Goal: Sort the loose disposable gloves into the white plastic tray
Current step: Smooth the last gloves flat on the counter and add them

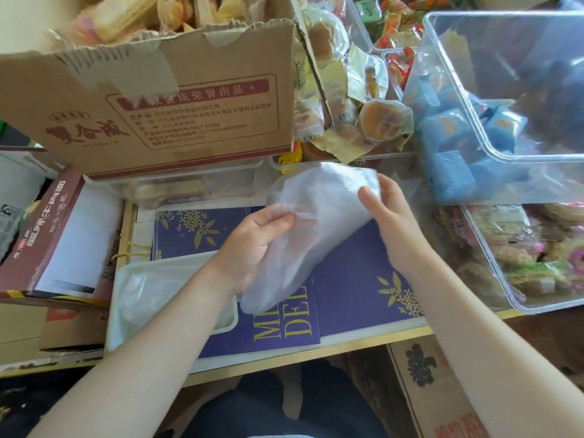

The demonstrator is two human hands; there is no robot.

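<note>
Both hands pinch the glove (303,229) — left hand (252,245) mid-edge, right hand (384,213) at its far corner; its long axis slants down-left toward the white tray (115,311), nearer the left hand.

glove (303,235): blurry, can't tell if it's one or several
white tray (126,311): right end hidden under left forearm

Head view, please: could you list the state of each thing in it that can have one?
Disposable glove: held in the air above the purple box, pinched by both hands.
Left hand: pinching the glove.
Right hand: gripping the glove's upper edge.
White plastic tray: upright, with translucent gloves already inside.
Cardboard box: open, flap torn, full of packaged snacks.
Clear plastic bin: tilted, uncovered.
</note>
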